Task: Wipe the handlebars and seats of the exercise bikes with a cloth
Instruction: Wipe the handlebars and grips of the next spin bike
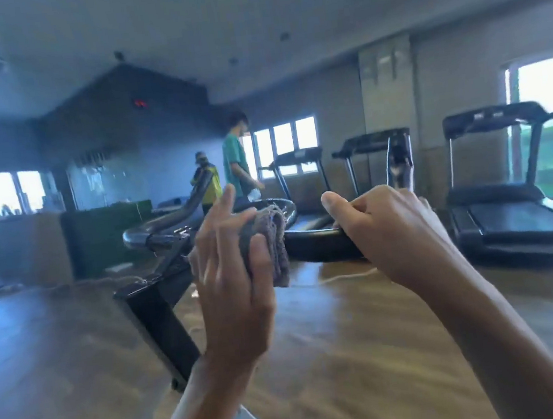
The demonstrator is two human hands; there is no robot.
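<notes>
The black handlebar (317,244) of an exercise bike curves across the middle of the head view, on a black stem (164,322). My left hand (232,283) grips a grey cloth (271,241) wrapped around the bar near its middle. My right hand (391,227) holds the bar just to the right of the cloth, fingers curled over it and thumb up. The bike's seat is not in view. The picture is motion-blurred.
Three treadmills (504,197) stand along the right wall under bright windows. Two people (237,165) stand beyond the bike near the back. A dark counter (105,235) sits at the left. Wooden floor (353,355) lies all around.
</notes>
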